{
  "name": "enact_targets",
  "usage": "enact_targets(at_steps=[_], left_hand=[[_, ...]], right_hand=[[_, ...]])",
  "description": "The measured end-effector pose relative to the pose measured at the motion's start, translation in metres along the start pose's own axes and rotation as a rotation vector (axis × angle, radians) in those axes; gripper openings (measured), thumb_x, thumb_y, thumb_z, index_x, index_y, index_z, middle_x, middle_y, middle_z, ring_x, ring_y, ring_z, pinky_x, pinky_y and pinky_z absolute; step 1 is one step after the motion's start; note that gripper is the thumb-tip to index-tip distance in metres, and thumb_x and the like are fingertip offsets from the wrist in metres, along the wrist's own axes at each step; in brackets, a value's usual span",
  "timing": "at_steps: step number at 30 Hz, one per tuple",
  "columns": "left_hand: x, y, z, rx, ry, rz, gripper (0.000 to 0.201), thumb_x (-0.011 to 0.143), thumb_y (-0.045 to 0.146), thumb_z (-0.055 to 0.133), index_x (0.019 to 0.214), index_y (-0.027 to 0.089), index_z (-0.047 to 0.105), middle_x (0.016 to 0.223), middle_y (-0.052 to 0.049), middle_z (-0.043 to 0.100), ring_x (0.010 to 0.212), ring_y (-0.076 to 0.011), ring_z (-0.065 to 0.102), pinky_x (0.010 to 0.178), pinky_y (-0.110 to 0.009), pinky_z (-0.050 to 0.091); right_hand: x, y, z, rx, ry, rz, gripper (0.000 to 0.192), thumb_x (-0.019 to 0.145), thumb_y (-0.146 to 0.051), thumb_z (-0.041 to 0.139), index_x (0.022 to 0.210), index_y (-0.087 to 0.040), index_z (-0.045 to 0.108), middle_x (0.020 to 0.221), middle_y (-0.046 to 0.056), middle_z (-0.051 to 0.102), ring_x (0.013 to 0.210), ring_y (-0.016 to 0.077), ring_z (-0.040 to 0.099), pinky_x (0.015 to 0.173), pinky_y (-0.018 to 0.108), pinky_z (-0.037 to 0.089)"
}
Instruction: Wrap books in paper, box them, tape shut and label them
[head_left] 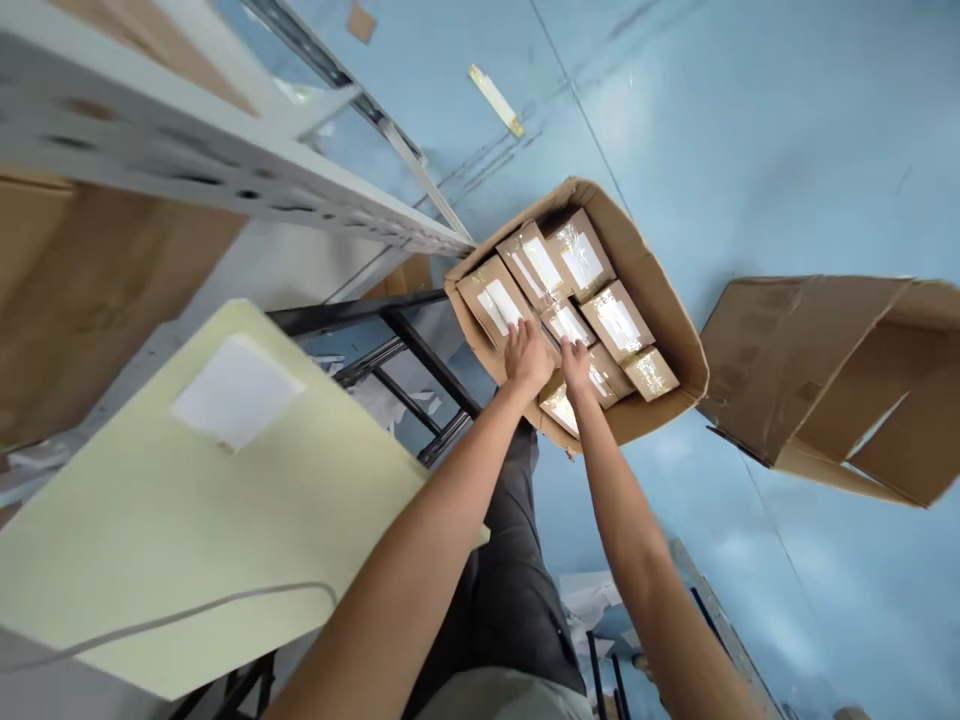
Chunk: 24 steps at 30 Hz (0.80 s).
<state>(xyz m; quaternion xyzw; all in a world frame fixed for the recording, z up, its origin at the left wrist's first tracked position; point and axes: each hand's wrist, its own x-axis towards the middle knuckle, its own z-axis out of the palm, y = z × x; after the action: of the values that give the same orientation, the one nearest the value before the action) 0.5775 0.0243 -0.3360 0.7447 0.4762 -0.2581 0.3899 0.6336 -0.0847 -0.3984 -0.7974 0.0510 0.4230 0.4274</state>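
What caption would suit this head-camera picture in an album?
Both hands, left hand and right hand, reach into an open carton of taped small boxes.

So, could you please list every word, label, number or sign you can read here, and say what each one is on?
No text is readable.
White labels on the small boxes in the big carton: print too small and glared over by shiny tape.
White sheet on the pale table: looks blank.
Empty carton on the floor: no print visible.
Left hand and right hand rest on the small boxes.
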Motion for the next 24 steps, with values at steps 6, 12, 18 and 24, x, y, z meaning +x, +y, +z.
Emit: enact_targets(at_steps=[6,12,18,24], left_hand=[[-0.134,0.038,-0.035,-0.237,0.177,0.191,0.077,0.112,0.024,0.05,0.186,0.012,0.03,0.19,-0.019,0.039,0.183,-0.0325,0.021,0.152,-0.055,0.024],[-0.278,-0.002,-0.087,-0.399,0.387,0.238,0.07,0.115,0.03,0.053,0.182,0.017,0.038,0.188,-0.018,0.043,0.18,-0.03,0.034,0.149,-0.05,0.033],[-0.43,-0.11,-0.116,-0.57,0.744,0.113,0.064,0.115,0.031,0.055,0.177,0.021,0.044,0.183,-0.017,0.052,0.177,-0.0306,0.042,0.147,-0.052,0.037],[-0.592,-0.23,-0.066,-0.79,1.095,-0.106,0.052,0.117,0.033,0.052,0.169,0.023,0.054,0.175,-0.016,0.062,0.167,-0.0268,0.056,0.14,-0.048,0.047]], right_hand=[[-0.148,-0.041,-0.058,0.043,0.094,-0.027,0.078,0.098,-0.074,0.065,0.15,-0.014,0.068,0.167,0.026,0.066,0.158,0.0373,0.062,0.132,0.056,0.051],[-0.27,-0.102,-0.073,0.026,-0.007,-0.342,0.069,0.097,-0.071,0.066,0.14,-0.018,0.07,0.152,0.023,0.077,0.145,0.0368,0.072,0.128,0.056,0.055],[-0.408,-0.142,-0.027,-0.064,-0.24,-0.685,0.048,0.102,-0.071,0.066,0.107,-0.023,0.071,0.106,0.013,0.081,0.106,0.0315,0.077,0.104,0.049,0.063],[-0.574,-0.121,0.041,-0.15,-0.571,-0.935,0.038,0.102,-0.064,0.071,0.094,-0.027,0.066,0.092,0.005,0.073,0.093,0.0256,0.07,0.1,0.044,0.061]])
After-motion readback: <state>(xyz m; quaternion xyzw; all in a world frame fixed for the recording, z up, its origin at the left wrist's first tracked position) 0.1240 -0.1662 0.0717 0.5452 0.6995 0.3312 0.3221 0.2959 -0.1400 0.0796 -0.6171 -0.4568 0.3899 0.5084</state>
